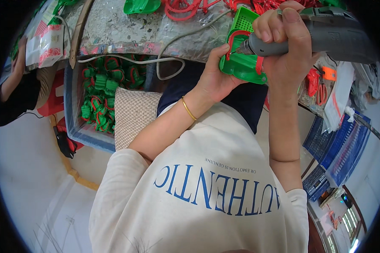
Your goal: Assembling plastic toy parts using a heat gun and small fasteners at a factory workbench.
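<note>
The left grip clasps a green scoop-shaped plastic piece by the mottled grey desk; the right grip grasps a grey power screwdriver. A blue rectangular crate holds green-and-red plastic pieces.

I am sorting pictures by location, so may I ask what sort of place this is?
Probably an assembly workshop: the right hand holds a grey power tool at a green plastic part, and a bin contains many green-and-red pieces.
</note>
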`<act>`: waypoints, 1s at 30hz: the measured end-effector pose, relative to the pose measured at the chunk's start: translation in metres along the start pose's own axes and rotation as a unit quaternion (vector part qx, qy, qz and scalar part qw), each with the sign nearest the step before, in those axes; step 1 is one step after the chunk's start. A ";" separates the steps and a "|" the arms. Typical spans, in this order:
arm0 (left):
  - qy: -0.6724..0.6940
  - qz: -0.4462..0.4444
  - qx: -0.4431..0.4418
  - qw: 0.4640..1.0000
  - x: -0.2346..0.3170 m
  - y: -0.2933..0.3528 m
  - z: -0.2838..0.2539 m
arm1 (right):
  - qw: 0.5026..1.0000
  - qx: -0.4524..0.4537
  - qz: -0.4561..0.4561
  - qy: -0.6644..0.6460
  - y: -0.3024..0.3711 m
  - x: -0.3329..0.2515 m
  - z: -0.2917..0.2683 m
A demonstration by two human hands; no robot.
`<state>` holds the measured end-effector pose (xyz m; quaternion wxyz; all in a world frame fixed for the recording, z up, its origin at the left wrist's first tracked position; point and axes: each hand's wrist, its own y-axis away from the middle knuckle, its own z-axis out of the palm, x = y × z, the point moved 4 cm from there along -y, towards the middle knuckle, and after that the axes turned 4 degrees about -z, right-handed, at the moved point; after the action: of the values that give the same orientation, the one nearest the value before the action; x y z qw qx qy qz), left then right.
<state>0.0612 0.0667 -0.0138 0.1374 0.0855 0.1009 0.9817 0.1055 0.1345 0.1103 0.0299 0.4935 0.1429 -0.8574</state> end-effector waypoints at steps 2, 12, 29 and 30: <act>0.001 -0.001 0.002 1.000 0.000 0.001 -0.001 | 1.000 -0.005 0.003 0.002 0.001 0.002 0.000; 0.002 -0.003 0.004 1.000 0.000 0.001 -0.002 | 0.999 -0.035 0.011 -0.002 0.004 0.006 0.000; -0.024 -0.029 -0.006 0.999 -0.001 0.002 -0.003 | 0.990 -0.119 -0.058 0.057 0.002 0.002 -0.012; -0.011 -0.021 -0.006 1.000 0.001 0.004 0.000 | 0.991 -0.119 -0.064 0.022 -0.001 -0.004 -0.013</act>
<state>0.0595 0.0634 -0.0129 0.1596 0.0934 0.0948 0.9782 0.1180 0.1391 0.1078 0.0310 0.4953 0.2761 -0.8231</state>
